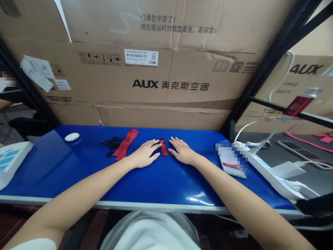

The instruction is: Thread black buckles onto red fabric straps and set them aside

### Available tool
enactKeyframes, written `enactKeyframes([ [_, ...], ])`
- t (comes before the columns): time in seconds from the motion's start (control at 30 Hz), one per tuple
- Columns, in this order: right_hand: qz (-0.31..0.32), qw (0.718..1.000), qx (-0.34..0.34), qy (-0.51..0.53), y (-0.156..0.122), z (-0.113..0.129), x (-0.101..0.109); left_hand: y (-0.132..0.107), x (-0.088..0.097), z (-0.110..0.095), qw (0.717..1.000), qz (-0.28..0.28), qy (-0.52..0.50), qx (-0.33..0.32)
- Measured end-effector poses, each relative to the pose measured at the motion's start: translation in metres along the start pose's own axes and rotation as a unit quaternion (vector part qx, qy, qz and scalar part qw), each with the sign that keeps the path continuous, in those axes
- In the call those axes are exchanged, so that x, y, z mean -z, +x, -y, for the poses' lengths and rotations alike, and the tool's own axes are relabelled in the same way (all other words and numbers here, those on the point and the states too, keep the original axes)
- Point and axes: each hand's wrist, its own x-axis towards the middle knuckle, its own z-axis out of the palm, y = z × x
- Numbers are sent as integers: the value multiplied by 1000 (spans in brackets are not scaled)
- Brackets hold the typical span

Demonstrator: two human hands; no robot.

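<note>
My left hand (144,154) lies flat on the blue table (78,173), fingers stretched out, fingertips touching the near end of a short red strap (163,148) with a black end. My right hand (182,151) lies flat just right of that strap, fingers spread, holding nothing. A bundle of longer red straps (126,144) lies left of my left hand. Beside that bundle sits a small heap of black buckles (112,143).
A white oval object (72,136) rests at the back left. A white box (11,159) sits at the left edge. A blurred card (230,159), a white power strip (270,175) and cables lie on the right. Large cardboard boxes (166,69) wall the back; a black frame post (262,69) slants at right.
</note>
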Motion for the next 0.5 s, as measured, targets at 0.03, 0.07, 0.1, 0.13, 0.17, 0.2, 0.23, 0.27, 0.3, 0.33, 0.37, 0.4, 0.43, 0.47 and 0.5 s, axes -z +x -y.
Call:
enactKeyframes([
  [0.03, -5, 1000, -7, -4, -1, 3, -3, 1, 0, -4, 1000, 6, -2, -27],
  [0.07, -7, 1000, -14, -7, -1, 5, -4, 1, -1, -6, 999, 12, 0, -41],
  [0.1, -7, 1000, -18, -10, -1, 8, -6, 2, -1, -7, 999, 15, 5, -40],
  [0.13, -9, 1000, -21, -12, -1, 9, -6, 3, 0, -7, 999, 18, 8, -31],
  [0.17, -11, 1000, -21, -14, -1, 11, -6, 4, 0, -5, 1000, 21, 10, -17],
  [0.2, -14, 1000, -20, -14, -1, 11, -6, 4, 0, -3, 1000, 25, 8, -4],
  [0.23, -17, 1000, -18, -13, 0, 12, -6, 5, 1, 0, 1000, 29, 4, 7],
  [0.27, -20, 1000, -16, -12, 0, 12, -5, 6, 2, 3, 999, 32, -2, 14],
  [0.3, -22, 1000, -15, -12, 0, 12, -5, 6, 2, 5, 999, 33, -8, 16],
  [0.33, -23, 1000, -15, -11, 1, 12, -4, 7, 2, 7, 999, 32, -12, 16],
  [0.37, -24, 1000, -14, -10, 1, 13, -4, 7, 2, 8, 999, 27, -14, 15],
  [0.4, -23, 1000, -12, -8, 2, 13, -3, 6, 2, 9, 1000, 19, -12, 15],
  [0.43, -23, 1000, -8, -6, 3, 14, -3, 6, 1, 10, 1000, 9, -8, 19],
  [0.47, -23, 1000, -2, -3, 4, 16, -2, 6, 1, 11, 1000, -1, -3, 30],
  [0.5, -23, 1000, 6, -1, 5, 17, -2, 5, 0, 12, 999, -10, 1, 49],
])
